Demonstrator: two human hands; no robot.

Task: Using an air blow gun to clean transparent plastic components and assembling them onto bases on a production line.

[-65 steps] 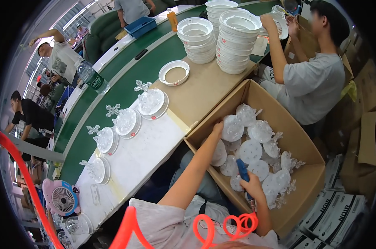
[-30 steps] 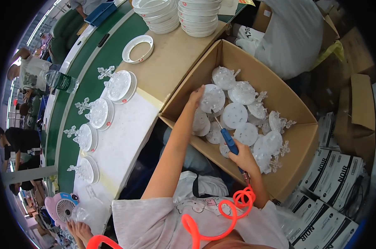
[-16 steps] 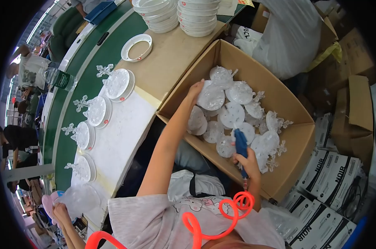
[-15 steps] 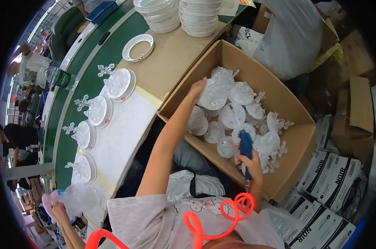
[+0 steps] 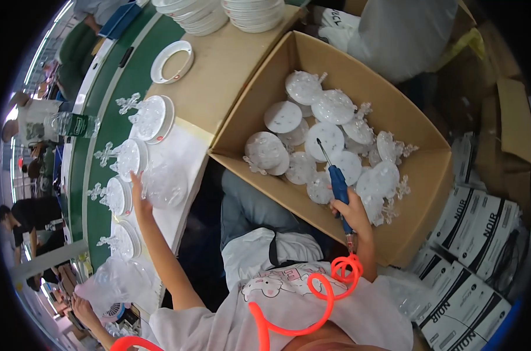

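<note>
My left hand [image 5: 141, 198] is over the white table beside a row of round pieces, its fingers closed on the left edge of a clear round plastic piece [image 5: 166, 180]. Part of its grip is hidden. Right by its fingertips stands a disc with a clear ornament [image 5: 131, 157]. Wrapped round a blue power screwdriver [image 5: 338, 184] is my right hand [image 5: 352, 212], over the near side of a cardboard box [image 5: 420, 202]. The driver's thin bit points up and away over a white disc [image 5: 324, 140] in the box. A red coiled hose hangs from its back end.
Clear and white plastic pieces [image 5: 300, 167] fill the box bottom. Along the table stand several ornamented discs [image 5: 125, 240], a white ring [image 5: 172, 61] and stacks of white rings [image 5: 254, 13]. Printed cartons [image 5: 476, 228] lie at right. Another person's hand [image 5: 85, 313] shows lower left.
My left hand has gone from the box to the table, carrying the clear round piece leftward. My right hand stays over the box; the view has shifted and the driver has tilted.
</note>
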